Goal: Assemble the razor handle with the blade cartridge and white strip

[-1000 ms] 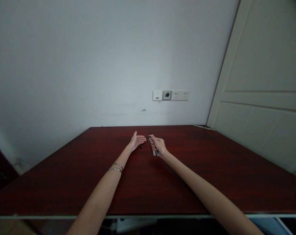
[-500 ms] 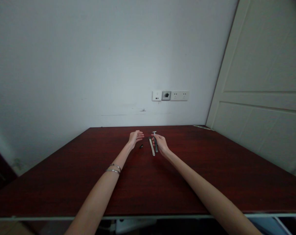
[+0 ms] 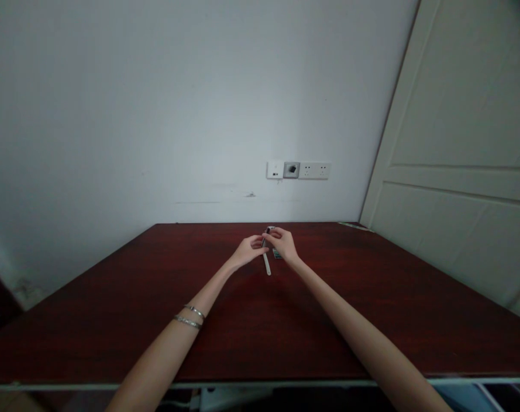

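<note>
My left hand and my right hand meet above the table. A small, slim dark object is between them, its kind too small to make out. My left thumb and fingers close on its lower part, while my right thumb and fingertips pinch near its top. Below the hands, a pale flat strip lies on the table, its far end hidden. A patterned handle end shows beside my right palm. Just behind my right fingers is a silvery piece, mostly covered.
The dark red wooden table reaches back to a white wall with a row of sockets. A cream panelled door stands along the right side. Pale and blue items show under the table's front edge.
My left hand moved right and closed; the small black item beside it is gone from the table. My right hand let go of the silver T-headed tool with a dark handle and now pinches the dark object.
</note>
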### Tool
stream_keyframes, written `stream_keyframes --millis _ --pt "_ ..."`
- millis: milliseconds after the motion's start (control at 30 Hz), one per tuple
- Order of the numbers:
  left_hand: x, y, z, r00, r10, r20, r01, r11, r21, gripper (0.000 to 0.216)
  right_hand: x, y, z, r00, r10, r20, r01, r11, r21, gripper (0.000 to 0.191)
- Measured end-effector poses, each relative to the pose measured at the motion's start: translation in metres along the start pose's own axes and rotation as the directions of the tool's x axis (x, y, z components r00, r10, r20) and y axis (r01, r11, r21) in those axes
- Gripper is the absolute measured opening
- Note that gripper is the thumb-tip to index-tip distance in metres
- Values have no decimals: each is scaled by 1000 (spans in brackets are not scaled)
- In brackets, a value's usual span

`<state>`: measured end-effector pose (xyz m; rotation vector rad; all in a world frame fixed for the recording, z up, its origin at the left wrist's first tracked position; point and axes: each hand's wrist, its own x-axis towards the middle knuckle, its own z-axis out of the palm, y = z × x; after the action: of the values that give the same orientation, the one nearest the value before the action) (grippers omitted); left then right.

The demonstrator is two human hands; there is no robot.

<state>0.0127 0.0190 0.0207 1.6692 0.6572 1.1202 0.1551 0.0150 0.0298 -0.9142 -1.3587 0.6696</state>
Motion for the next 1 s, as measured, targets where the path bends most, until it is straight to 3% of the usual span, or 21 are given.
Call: stream_keyframes --millis 167,367,467,600,667,800,1000 --pt "0 -7 11 996 -2 -84 3 1000 4 23 -3 -4 7 998 -56 -32 50 985 -167 20" --pt "-2 2 0 986 -59 -154 63 998 21 12 -2 1 3 993 -48 -106 34 991 -129 41" --pt "-2 5 -5 974 -93 -208 89 996 -31 11 -1 11 -3 993 -67 -94 35 949 -313 32" --pt "-2 8 -8 970 -123 -211 107 991 -84 10 -6 17 -5 989 33 147 80 712 -698 29" --pt "-2 9 -8 970 -127 -206 113 991 -78 10 -10 17 0 973 103 205 111 571 -814 29" --pt "-3 10 -9 971 -132 -198 123 991 -59 11 -18 14 17 957 181 226 150 360 -921 26" --pt "-5 10 -10 970 -166 -181 156 986 -66 17 -22 22 33 959 214 184 132 237 -962 23"
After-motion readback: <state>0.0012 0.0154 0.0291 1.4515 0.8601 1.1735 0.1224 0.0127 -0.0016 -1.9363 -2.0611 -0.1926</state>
